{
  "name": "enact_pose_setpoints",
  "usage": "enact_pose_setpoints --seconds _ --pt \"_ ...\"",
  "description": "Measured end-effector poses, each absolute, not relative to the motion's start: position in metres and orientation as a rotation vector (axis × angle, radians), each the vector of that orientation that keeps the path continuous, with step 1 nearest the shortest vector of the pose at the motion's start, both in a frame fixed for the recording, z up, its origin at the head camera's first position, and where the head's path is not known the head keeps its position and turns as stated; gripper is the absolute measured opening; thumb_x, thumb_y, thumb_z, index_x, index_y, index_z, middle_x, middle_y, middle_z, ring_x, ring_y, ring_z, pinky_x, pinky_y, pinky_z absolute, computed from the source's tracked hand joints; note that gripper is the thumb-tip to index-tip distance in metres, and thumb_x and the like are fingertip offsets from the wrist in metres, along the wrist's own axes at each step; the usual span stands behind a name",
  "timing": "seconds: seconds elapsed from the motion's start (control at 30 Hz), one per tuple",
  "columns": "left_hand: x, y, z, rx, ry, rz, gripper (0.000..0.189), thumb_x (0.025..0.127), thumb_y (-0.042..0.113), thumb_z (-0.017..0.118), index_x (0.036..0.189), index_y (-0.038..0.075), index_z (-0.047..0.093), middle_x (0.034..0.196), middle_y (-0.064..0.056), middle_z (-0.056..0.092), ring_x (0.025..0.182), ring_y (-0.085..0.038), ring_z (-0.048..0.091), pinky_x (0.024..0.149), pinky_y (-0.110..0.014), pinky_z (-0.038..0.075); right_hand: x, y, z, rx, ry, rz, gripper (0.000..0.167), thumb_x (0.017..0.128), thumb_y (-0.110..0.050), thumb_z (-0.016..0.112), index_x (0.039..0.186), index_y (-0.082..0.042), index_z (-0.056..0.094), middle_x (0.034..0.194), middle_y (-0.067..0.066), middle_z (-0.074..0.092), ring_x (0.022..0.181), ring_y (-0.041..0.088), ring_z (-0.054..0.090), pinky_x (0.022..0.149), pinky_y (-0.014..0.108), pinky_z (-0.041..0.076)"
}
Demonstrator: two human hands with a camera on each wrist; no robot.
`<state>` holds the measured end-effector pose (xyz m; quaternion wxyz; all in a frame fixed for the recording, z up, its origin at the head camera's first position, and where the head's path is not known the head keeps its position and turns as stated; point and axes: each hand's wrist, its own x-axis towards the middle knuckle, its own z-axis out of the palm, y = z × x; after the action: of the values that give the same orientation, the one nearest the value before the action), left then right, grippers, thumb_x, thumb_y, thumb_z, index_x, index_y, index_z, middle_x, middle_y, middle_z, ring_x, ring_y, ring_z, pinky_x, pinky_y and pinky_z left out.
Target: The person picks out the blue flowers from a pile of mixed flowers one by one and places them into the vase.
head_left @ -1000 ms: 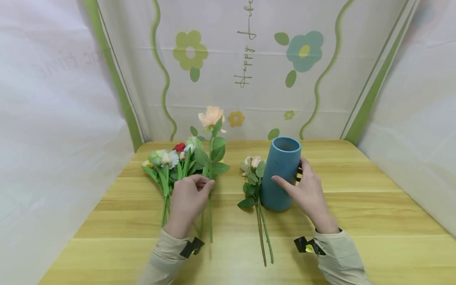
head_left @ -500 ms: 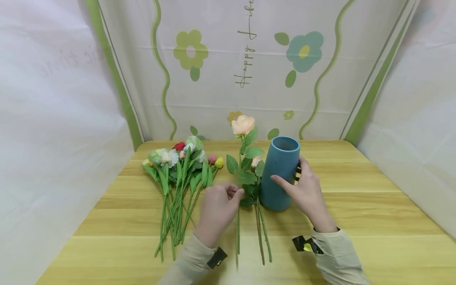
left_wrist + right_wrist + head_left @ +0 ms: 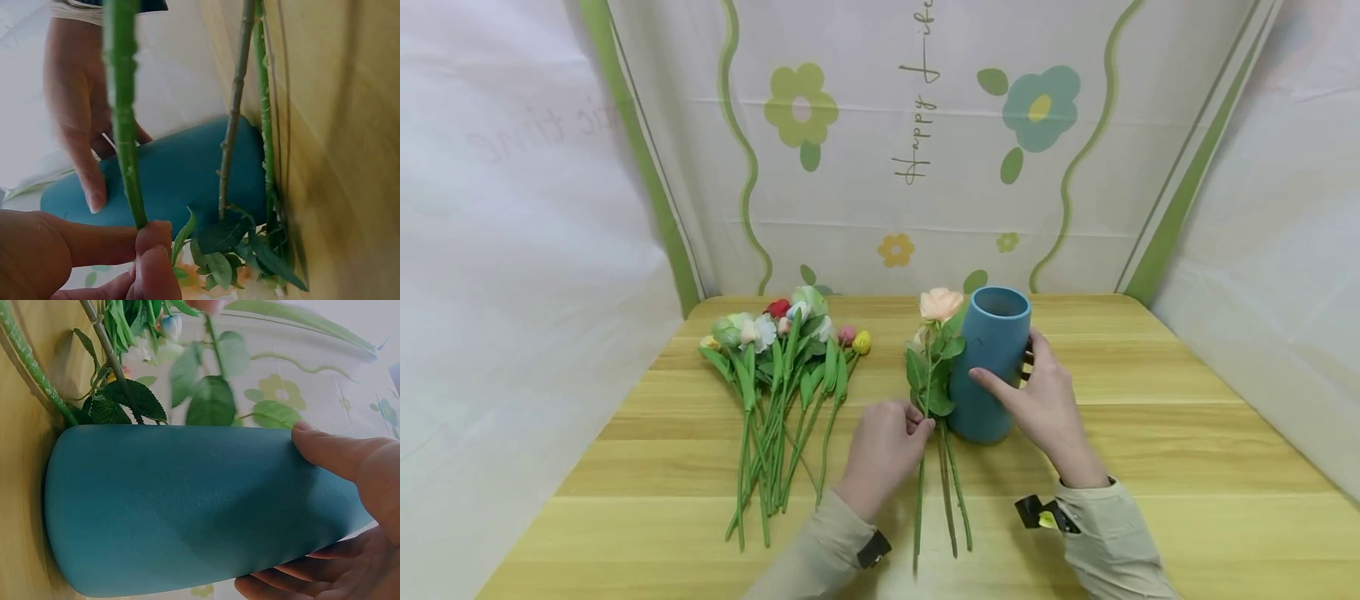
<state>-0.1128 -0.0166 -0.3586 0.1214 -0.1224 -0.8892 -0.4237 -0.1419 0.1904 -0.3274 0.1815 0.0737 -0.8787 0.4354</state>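
Left hand (image 3: pixel 883 452) pinches a rose (image 3: pixel 942 305) by its stem; right hand (image 3: pixel 1051 408) grips the vase (image 3: pixel 988 375). Other flowers (image 3: pixel 778 371) lie left of the left hand.

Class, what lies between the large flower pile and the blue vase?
The head view shows the left hand pinching a peach rose by its stem, and two more stems beside the blue vase.

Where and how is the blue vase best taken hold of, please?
The blue vase is probably best gripped around its upper body, from the right, as the right hand does: it narrows upward, and roses crowd its left.
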Motion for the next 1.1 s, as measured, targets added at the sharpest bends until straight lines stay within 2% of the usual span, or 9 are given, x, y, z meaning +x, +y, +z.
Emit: enact_pose_setpoints --seconds 0.2,0.5,0.57,0.67,0.73,0.8,0.87,1.1 --pt "-0.117 -0.013 -0.364 -0.389 -2.63 -1.234 0.019 0.088 0.009 0.073 0.071 0.008 0.066 0.062 0.006 0.056 0.052 -0.006 0.051 0.048 -0.023 0.045 -0.142 0.19 -0.328 0.208 -2.477 1.233 0.097 0.083 -0.047 0.077 0.15 0.002 0.026 0.138 0.029 0.045 0.124 0.045 0.048 0.089 0.06 0.046" --pt "-0.117 -0.012 -0.365 -0.433 -2.689 -1.19 0.014 0.086 0.003 0.074 0.074 0.002 0.067 0.063 0.001 0.058 0.049 -0.006 0.05 0.047 -0.022 0.044 -0.144 0.191 -0.33 0.213 -2.469 1.219 0.098 0.083 -0.047 0.076 0.15 0.003 0.025 0.138 0.029 0.045 0.123 0.046 0.048 0.089 0.06 0.046" --pt "-0.117 -0.013 -0.366 -0.439 -2.694 -1.176 0.021 0.086 0.002 0.073 0.068 0.004 0.063 0.059 0.002 0.053 0.047 -0.006 0.046 0.045 -0.022 0.041 -0.144 0.191 -0.331 0.218 -2.466 1.217 0.098 0.083 -0.047 0.077 0.15 0.003 0.025 0.138 0.029 0.045 0.123 0.046 0.048 0.089 0.06 0.046" --pt "-0.117 -0.013 -0.368 -0.441 -2.709 -1.16 0.04 0.086 0.0 0.072 0.055 0.01 0.049 0.05 0.008 0.036 0.041 -0.004 0.035 0.041 -0.021 0.033 -0.145 0.191 -0.332 0.227 -2.46 1.214 0.097 0.084 -0.046 0.077 0.15 0.003 0.026 0.138 0.029 0.045 0.123 0.046 0.048 0.088 0.06 0.047" --pt "-0.116 -0.013 -0.369 -0.443 -2.732 -1.143 0.05 0.087 0.001 0.071 0.051 0.014 0.038 0.047 0.01 0.025 0.038 -0.004 0.027 0.039 -0.021 0.027 -0.145 0.191 -0.333 0.229 -2.457 1.215 0.097 0.084 -0.046 0.077 0.15 0.003 0.026 0.138 0.029 0.045 0.123 0.046 0.048 0.088 0.06 0.047" --pt "-0.116 -0.014 -0.37 -0.448 -2.753 -1.144 0.055 0.087 0.001 0.07 0.05 0.016 0.033 0.045 0.011 0.019 0.036 -0.003 0.024 0.038 -0.02 0.025 -0.144 0.191 -0.333 0.231 -2.456 1.217 0.097 0.084 -0.046 0.077 0.15 0.003 0.026 0.138 0.029 0.045 0.123 0.046 0.048 0.088 0.06 0.047" --pt "-0.116 -0.014 -0.371 -0.45 -2.775 -1.15 0.056 0.088 0.001 0.069 0.049 0.017 0.032 0.043 0.011 0.019 0.034 -0.002 0.023 0.037 -0.02 0.024 -0.144 0.191 -0.333 0.229 -2.456 1.219 0.097 0.084 -0.046 0.077 0.15 0.003 0.026 0.138 0.029 0.045 0.123 0.046 0.048 0.088 0.06 0.046" --pt "-0.116 -0.015 -0.373 -0.454 -2.781 -1.185 0.055 0.087 -0.003 0.068 0.046 0.015 0.036 0.037 0.009 0.032 0.03 -0.004 0.03 0.034 -0.02 0.029 -0.143 0.191 -0.331 0.226 -2.46 1.223 0.098 0.083 -0.046 0.077 0.15 0.002 0.025 0.138 0.029 0.045 0.124 0.045 0.047 0.089 0.06 0.046"
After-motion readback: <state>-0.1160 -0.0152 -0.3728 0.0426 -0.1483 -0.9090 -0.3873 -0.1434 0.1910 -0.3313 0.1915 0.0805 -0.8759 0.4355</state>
